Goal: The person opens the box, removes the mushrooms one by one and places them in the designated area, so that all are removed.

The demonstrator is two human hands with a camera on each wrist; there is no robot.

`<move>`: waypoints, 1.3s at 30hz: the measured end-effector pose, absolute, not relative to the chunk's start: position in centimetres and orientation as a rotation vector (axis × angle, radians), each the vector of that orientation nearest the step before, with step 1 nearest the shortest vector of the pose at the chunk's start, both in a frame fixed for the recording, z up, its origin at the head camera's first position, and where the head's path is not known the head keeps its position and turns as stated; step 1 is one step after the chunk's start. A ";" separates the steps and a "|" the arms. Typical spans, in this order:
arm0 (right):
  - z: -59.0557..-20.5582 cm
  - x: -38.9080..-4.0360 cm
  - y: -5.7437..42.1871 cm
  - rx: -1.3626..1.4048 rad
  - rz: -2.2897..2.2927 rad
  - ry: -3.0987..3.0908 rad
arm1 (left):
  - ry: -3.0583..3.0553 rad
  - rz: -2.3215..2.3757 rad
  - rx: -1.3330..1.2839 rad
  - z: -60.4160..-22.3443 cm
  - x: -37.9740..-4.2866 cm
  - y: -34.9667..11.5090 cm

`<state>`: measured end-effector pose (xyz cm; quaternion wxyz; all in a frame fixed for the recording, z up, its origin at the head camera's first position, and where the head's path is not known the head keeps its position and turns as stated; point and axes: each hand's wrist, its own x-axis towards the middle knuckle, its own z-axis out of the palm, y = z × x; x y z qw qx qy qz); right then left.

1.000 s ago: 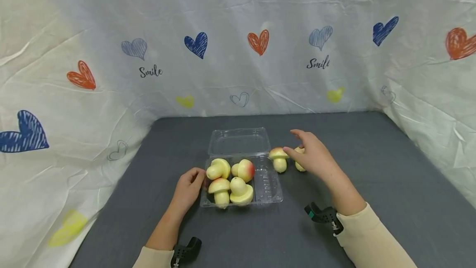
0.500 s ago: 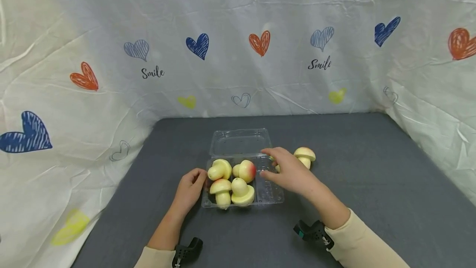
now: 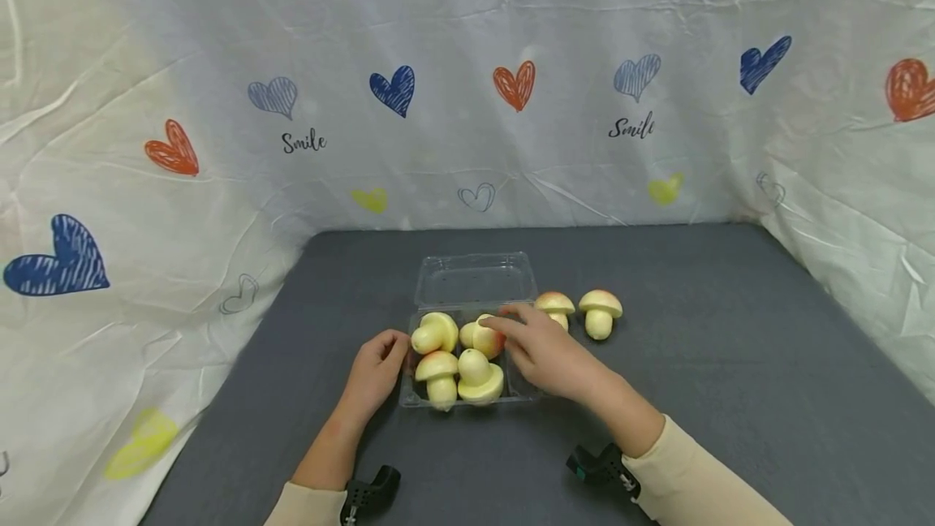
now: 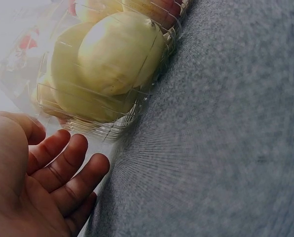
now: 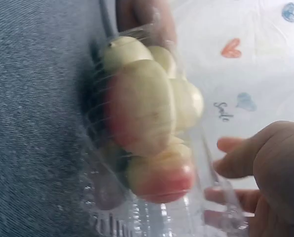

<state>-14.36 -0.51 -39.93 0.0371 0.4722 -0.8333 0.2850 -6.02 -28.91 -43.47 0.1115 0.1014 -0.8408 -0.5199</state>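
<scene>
A clear plastic box [image 3: 520,390] stands with its lid [image 3: 476,281] laid back. Inside, several pale yellow toy mushrooms with reddish caps fill the left and middle of the tray, among them a front-right one [image 3: 480,384]. My left hand [image 3: 376,373] is beside the box's left wall, its fingers relaxed and loosely bent in the left wrist view [image 4: 58,182]. Above the tray's right side, my right hand [image 3: 551,357] reaches over with fingers extended; they overlap the back-right toy mushroom [image 3: 478,337]. In the right wrist view, thumb and fingers are apart with nothing between them.
Two more toy mushrooms stand upright on the dark grey tabletop [image 3: 716,380] right of the lid, a nearer-in one [image 3: 555,303] partly behind my right hand and an outer one [image 3: 601,313]. A white curtain [image 3: 438,161] with printed hearts closes off the back and sides.
My right hand has moved left, from above the two loose toy mushrooms to over the box, uncovering the outer one. My left hand stays at the box's left side.
</scene>
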 end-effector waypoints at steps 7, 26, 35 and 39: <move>-41.1 -14.6 -0.9 1.568 0.697 -2.538 | -2.479 -1.511 0.293 -43.6 -6.1 -28.9; -41.0 -14.2 -1.3 1.300 0.721 -2.591 | -2.520 -1.497 0.293 -43.6 -6.0 -28.9; -41.1 -13.8 -1.2 1.340 0.649 -2.541 | -2.526 -1.491 0.286 -43.7 -6.0 -28.9; -41.1 -13.7 -1.3 1.312 0.631 -2.533 | -2.528 -1.482 0.281 -43.7 -6.0 -28.9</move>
